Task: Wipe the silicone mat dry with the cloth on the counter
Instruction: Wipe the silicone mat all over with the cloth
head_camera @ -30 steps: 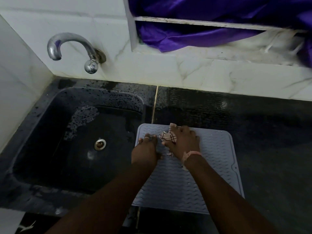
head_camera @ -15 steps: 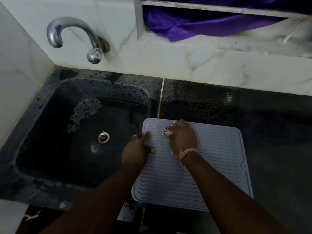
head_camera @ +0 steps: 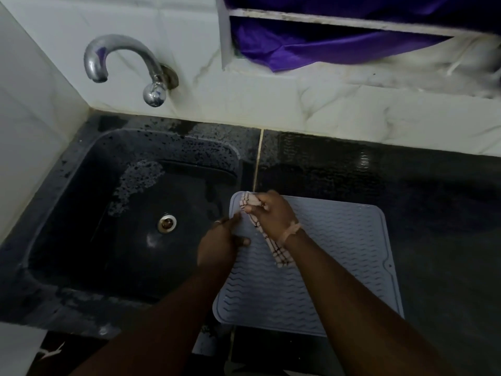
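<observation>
The silicone mat (head_camera: 320, 270), pale grey-blue with raised wavy ribs and a small tab notch on its right edge, is laid flat on the dark counter (head_camera: 447, 240), its left edge lying just over the rim of the black sink (head_camera: 81, 213). The near half of the mat is seen bare; whether moisture remains on it cannot be told in the dim light.

The left edge of the mat is held down by the left hand (head_camera: 219, 245), whose thumb is laid on the ribbed surface while the fingers are curled at the edge. Further back, the checked cloth (head_camera: 273, 245) is gripped by the right hand (head_camera: 273, 215), fingers clamped round it; one bunched end is pressed onto the far left corner of the mat and a loose tail is trailed toward the near side beneath the wrist.

The wiping is judged to be under way, at the far left corner. The middle, the right side and the near strip are not being touched by the cloth, so much of the surface may be left to cover.

Beyond the sink, a chrome tap (head_camera: 122, 63) is mounted on the white tiled wall.
</observation>
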